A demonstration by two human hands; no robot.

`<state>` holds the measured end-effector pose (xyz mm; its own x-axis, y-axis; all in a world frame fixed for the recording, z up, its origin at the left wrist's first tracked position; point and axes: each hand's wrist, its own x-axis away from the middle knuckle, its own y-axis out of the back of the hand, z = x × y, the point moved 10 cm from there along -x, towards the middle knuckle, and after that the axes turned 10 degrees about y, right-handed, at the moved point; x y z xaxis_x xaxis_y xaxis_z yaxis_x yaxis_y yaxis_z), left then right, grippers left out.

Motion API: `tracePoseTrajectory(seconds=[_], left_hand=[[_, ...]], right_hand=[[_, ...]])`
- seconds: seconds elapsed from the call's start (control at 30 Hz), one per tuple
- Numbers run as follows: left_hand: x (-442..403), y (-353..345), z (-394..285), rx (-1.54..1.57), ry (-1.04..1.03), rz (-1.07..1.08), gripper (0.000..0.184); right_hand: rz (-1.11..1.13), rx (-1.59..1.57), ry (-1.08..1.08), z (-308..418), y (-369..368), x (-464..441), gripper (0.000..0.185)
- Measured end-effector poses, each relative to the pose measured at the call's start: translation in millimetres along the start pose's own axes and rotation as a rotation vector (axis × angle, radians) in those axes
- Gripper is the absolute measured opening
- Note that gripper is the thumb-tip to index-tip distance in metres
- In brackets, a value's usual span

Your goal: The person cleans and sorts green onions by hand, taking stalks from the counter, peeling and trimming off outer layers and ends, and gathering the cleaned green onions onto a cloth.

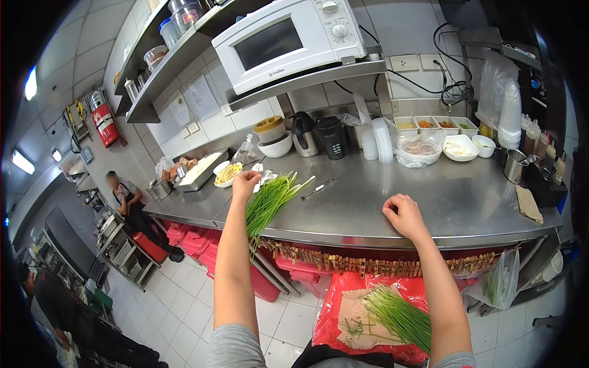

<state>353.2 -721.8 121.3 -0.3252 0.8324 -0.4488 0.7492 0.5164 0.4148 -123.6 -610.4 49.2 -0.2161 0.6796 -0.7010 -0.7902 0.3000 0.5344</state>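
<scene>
On the steel counter (356,208) lies a bunch of long green stalks (269,202), its pale ends pointing right. My left hand (246,184) is closed at the upper left of this bunch, its fingers pinched; what they hold is too small to name. White paper-like scraps (262,174) lie beside it. My right hand (402,214) rests near the counter's front edge with its fingers curled, and whether anything is in them is hidden. A pen-like tool (319,188) lies between the hands. Below, a second green bunch (399,316) lies on brown paper over red plastic (328,313).
A microwave (288,46) sits on a shelf above the counter. Along the wall stand a kettle (304,134), a black cup (332,138), bowls (460,148) and condiment trays (426,125). Clothespins (368,266) line the front edge. Two people (126,199) are at the left.
</scene>
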Motion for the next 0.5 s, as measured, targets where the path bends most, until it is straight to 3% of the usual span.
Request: tracePoseTrajectory(seconds=[0.23,0.33,0.5], left_hand=[[5,17,-22,0.077,0.019,0.015,0.020],[28,24,-64,0.168,0.015,0.026,0.022],[87,22,-140,0.460,-0.027,0.142,0.021]], right_hand=[[-0.001,0.003,0.001,-1,0,-1,0.009],[-0.034,-0.035,0.013,-3,1,-2,0.009],[-0.314,-0.261,0.112,27,18,-9,0.010]])
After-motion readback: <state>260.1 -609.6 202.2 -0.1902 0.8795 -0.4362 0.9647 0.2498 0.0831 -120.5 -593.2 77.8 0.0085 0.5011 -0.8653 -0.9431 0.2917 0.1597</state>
